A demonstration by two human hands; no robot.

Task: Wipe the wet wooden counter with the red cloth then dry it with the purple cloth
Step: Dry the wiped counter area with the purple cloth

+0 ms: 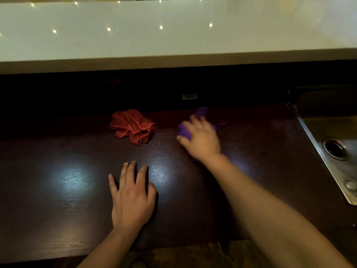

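Fingers (pixel 195 122) grip the purple cloth (pixel 183 130) between crumpled red cloth (pixel 133 125) and sink (pixel 332 147).

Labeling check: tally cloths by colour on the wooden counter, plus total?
red cloth: 1, lying bunched and untouched
purple cloth: 1, under the right hand
Total: 2 cloths on the wooden counter

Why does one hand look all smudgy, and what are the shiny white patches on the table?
Head view: the right hand on the purple cloth is smeared by motion blur; the left hand and red cloth look sharp. The patches are lamp glare on the wooden counter.
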